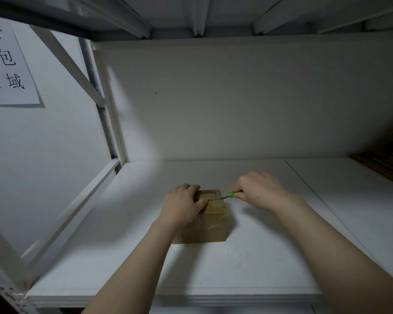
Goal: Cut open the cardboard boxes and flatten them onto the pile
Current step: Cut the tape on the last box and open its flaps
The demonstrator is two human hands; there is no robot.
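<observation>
- My forearms reach in over the shelf (270, 257) front edge.
- Left hand (183, 207) curled over the box (213, 223) top-left corner, gripping it.
- Right hand (262, 191), just right of the box, fist closed round a green cutter (230, 195); tip touches the box's top right edge.
- Box sits between both hands, on the shelf.
- Paper sign (8, 64) far up-left of left hand.

Cutter (230, 195) handle inside right hand (262, 191).

The box (210, 219) sits on the shelf (145, 257). The left hand (183, 206) holds its top left edge. The right hand (261, 191), just right of it, holds a knife (227, 196) touching the top. A sign (7, 64) hangs far left.
</observation>
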